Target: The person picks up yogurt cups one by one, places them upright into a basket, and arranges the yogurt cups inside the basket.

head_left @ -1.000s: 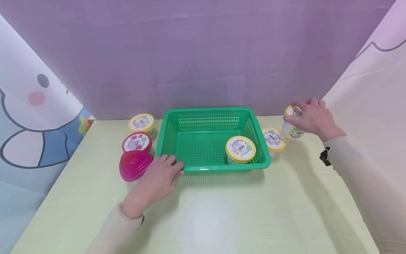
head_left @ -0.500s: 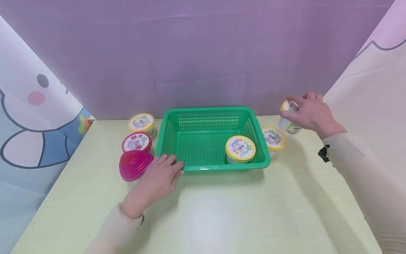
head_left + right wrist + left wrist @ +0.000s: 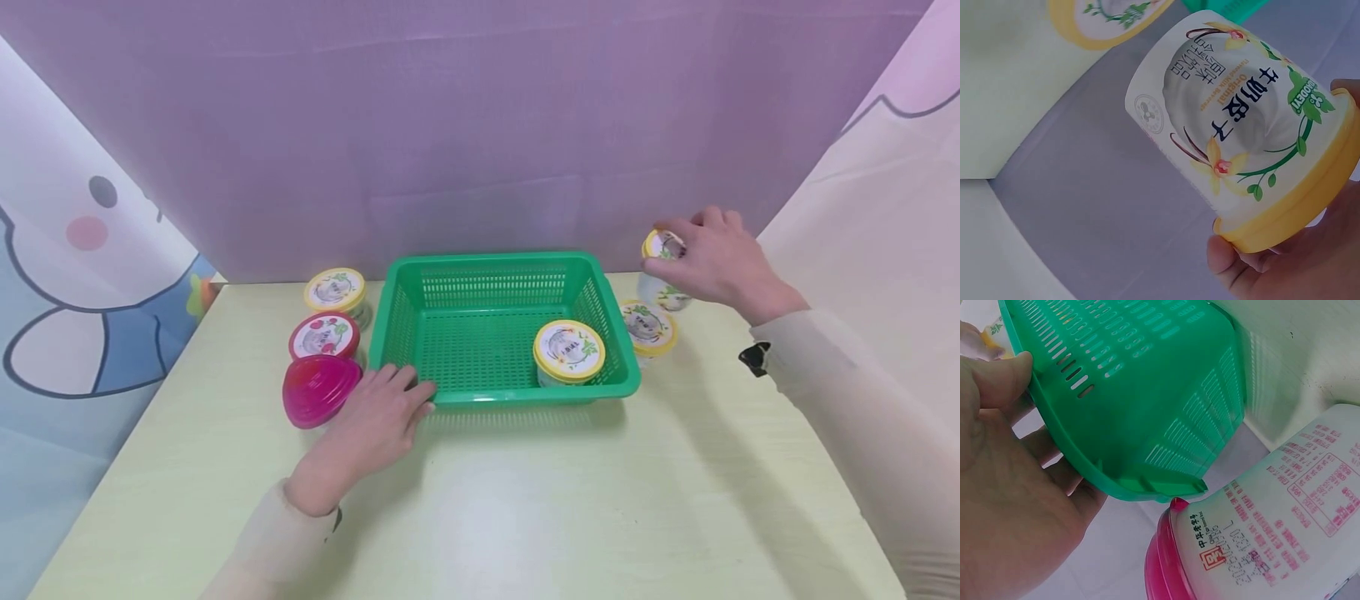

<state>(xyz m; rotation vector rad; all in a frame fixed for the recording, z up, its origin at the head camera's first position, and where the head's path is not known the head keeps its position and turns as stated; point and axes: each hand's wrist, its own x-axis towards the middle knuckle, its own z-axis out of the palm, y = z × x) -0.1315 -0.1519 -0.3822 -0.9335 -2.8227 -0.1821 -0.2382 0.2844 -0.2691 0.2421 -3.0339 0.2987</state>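
Observation:
My right hand [image 3: 723,262] grips a white cup with a yellow lid [image 3: 1235,119] by its lid. The printed side, with yellow flowers, faces the right wrist camera. In the head view the cup hangs behind another yellow-lidded cup [image 3: 648,327], right of the green basket [image 3: 502,398]. My left hand [image 3: 378,421] holds the basket's near left corner, thumb and fingers on either side of the rim in the left wrist view. One yellow-lidded cup [image 3: 568,352] stands upright inside, at the front right.
Left of the basket stand a yellow-lidded cup [image 3: 335,290], a red-lidded cup [image 3: 324,335] and a cup with a domed magenta lid [image 3: 318,390]. A purple cloth [image 3: 480,133] rises behind the pale table [image 3: 525,500].
My right hand has carried the yellow-lidded cup up and leftward, toward the basket. My left hand, the basket and the other cups stay put.

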